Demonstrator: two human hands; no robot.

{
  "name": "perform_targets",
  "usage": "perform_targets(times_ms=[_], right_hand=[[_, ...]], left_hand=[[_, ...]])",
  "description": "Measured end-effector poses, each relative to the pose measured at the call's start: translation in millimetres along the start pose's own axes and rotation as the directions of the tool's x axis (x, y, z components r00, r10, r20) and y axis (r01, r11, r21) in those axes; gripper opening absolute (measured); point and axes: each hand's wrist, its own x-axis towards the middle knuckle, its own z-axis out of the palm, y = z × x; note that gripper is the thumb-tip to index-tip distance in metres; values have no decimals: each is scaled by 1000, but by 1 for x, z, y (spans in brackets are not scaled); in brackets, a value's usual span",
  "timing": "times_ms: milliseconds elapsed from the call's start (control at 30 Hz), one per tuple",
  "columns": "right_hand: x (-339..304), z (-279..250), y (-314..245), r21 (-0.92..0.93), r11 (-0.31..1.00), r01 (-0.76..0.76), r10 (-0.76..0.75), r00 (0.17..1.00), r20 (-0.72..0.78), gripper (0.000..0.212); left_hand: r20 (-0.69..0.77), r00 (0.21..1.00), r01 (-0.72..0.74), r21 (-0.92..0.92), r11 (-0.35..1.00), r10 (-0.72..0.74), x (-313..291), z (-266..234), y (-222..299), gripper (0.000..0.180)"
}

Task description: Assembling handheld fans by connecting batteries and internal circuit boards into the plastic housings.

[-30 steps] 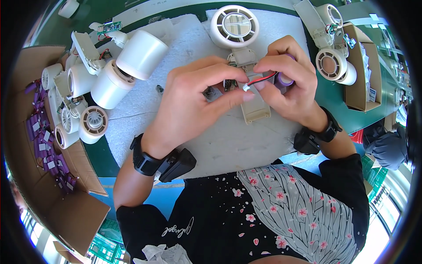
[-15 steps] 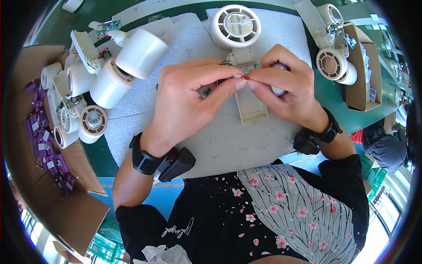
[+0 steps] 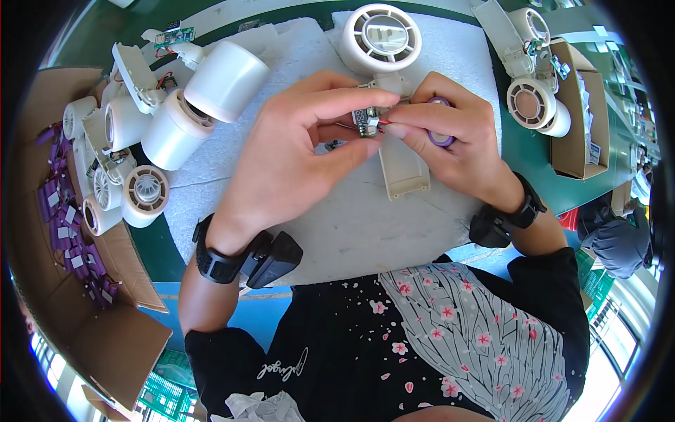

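A small circuit board (image 3: 363, 124) with a white connector sits between the fingers and thumb of my left hand (image 3: 281, 151). At its right side, my right hand (image 3: 467, 137) pinches a red wire by the connector. That same hand cups a purple cylindrical battery (image 3: 441, 138) in its curled fingers. Whether the wire's plug is fully seated cannot be made out. Below the hands lies an open cream handle shell (image 3: 406, 177), its upper part partly covered by my fingers. A round cream fan head (image 3: 382, 39) adjoins the shell at its far end.
White foam sheet (image 3: 337, 232) covers the work area. White fan bodies (image 3: 169, 137) crowd the left, beside a cardboard box (image 3: 130, 337) of purple batteries (image 3: 70, 228). Another fan unit (image 3: 531, 102) and a small carton (image 3: 573, 151) stand at right.
My left fingers have spread and shifted, bringing the circuit board into view. Earlier both hands' fingertips met around a small white connector. The battery has tilted slightly in my right hand.
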Motion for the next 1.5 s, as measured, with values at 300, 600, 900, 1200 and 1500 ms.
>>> perform_targets(times_ms=[300,600,900,1200,1500], right_hand=[[-1,0,0,8,1000,-7,6,1000,29,13],[1,0,-1,-11,1000,-4,4,999,40,10],[1,0,0,1,1000,24,-24,999,45,9],[-2,-5,0,57,998,19,-22,998,57,21],[1,8,-5,-95,995,3,-16,991,-132,40]], left_hand=[[42,986,162,-86,983,-159,3,-10,5,43],[21,993,116,-103,988,-115,3,-10,3,41],[-3,999,37,26,999,-37,2,-5,-1,42],[-86,994,-52,177,983,68,3,6,-4,40],[-45,987,-120,407,905,151,0,7,-5,38]])
